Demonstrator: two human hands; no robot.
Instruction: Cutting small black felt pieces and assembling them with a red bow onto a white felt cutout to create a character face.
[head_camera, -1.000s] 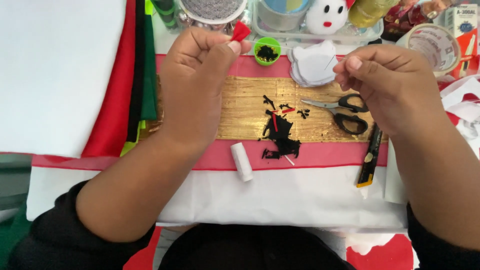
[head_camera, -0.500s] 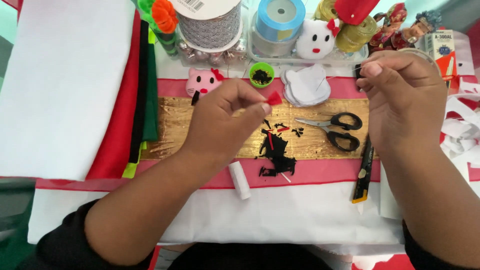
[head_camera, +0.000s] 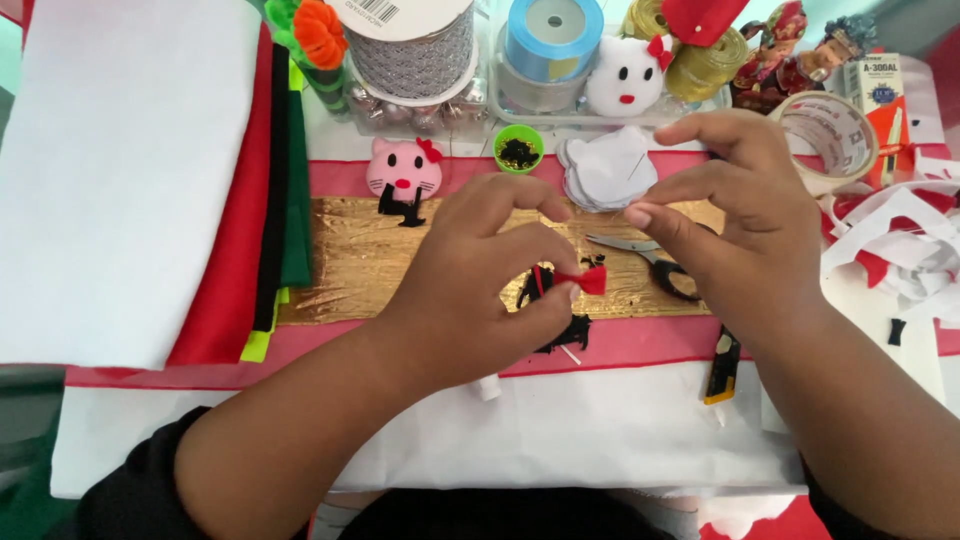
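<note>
Worktop: a craft worktop (head_camera: 600, 440) covered in white paper with pink and red bands, seen from above, crowded along the far edge.
White sheet: a large white felt sheet (head_camera: 120, 170) lies at far left, over red, black and green sheets stacked beneath it.
Gold sheet: a crinkled gold sheet (head_camera: 370, 270) lies across the middle, under both hands.
Left hand: the left hand (head_camera: 480, 290) hovers over the gold sheet, thumb and fingers pinched on a small red bow (head_camera: 590, 281).
Right hand: the right hand (head_camera: 740, 220) is raised just beside the bow, thumb and forefinger pressed together; they seem to grasp something very fine, perhaps a needle or thread, too thin to tell.
Ribbon spools: a silver spool (head_camera: 415, 50) and a blue spool (head_camera: 555, 35) stand at the back.
White felt shapes: a pile of white cut-outs (head_camera: 605, 170) lies behind the hands.
Pink cat face: a pink felt cat face (head_camera: 403, 170) with a red bow lies left of the hands.
Scissors: black-handled scissors (head_camera: 650, 262) lie on the gold sheet, partly hidden by the right hand.
Step in hand: judging by the grip, the bow is being readied for fixing or stitching.
Next move: it calls for bringing both pinches together steadily, keeping the tiny bow from slipping.
</note>
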